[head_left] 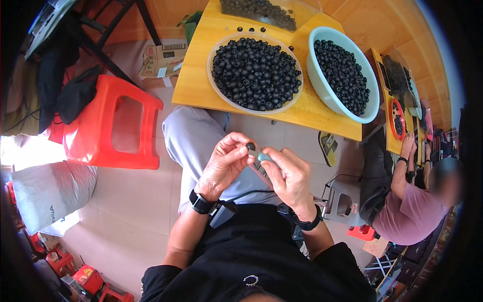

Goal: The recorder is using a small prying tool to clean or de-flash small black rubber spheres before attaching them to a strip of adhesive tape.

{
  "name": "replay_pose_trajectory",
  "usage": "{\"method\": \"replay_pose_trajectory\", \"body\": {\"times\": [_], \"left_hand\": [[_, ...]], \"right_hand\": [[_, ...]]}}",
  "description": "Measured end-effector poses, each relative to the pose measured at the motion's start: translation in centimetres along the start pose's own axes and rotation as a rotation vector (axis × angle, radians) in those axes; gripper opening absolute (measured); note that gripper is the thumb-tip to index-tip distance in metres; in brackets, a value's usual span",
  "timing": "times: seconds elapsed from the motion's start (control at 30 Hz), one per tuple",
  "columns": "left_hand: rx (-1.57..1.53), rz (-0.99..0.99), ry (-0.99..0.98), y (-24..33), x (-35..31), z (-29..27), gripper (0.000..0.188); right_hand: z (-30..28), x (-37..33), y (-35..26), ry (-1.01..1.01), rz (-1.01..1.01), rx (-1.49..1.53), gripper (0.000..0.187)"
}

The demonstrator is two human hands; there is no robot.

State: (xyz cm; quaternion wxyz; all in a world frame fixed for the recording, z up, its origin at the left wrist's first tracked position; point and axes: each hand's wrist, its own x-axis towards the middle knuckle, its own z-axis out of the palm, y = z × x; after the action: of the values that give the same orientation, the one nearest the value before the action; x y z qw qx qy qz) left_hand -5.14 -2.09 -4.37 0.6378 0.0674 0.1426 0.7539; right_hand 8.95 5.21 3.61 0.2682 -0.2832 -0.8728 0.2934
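Observation:
Between the thumb and fingers of my left hand [229, 160] is a small round black piece [250, 146], like a bead with a hole. My right hand [289, 176] pinches a small tool with a pale teal end [263, 157]; its kind is too small to make out. Both hands are close together above my lap, the tool beside the black piece. Just beyond them, a shallow round tray [213, 93] heaped with similar black pieces stands on the yellow table [193, 75]. Right of it is a light teal basin [322, 85], also full of them.
A clear bin [297, 11] of black pieces stands at the table's back, with a few loose pieces [251, 29] nearby. On my left are a red stool [113, 126] and a white sack [55, 191]. A co-worker [412, 211] sits at another table on the right.

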Motion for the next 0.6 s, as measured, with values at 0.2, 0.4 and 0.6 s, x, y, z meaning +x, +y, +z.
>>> {"method": "replay_pose_trajectory", "body": {"times": [0.2, 0.4, 0.6], "left_hand": [[0.069, 0.047, 0.004, 0.08, -0.06, 0.11, 0.015], [0.095, 0.067, 0.026, 0.24, -0.19, 0.19, 0.016], [0.146, 0.096, 0.034, 0.27, -0.26, 0.72, 0.016]], "right_hand": [[0.38, 0.04, 0.16, -0.014, -0.008, -0.04, 0.021], [0.55, 0.09, 0.09, 0.001, 0.019, -0.018, 0.018], [0.82, 0.11, 0.56, 0.046, 0.043, -0.03, 0.015]]}}
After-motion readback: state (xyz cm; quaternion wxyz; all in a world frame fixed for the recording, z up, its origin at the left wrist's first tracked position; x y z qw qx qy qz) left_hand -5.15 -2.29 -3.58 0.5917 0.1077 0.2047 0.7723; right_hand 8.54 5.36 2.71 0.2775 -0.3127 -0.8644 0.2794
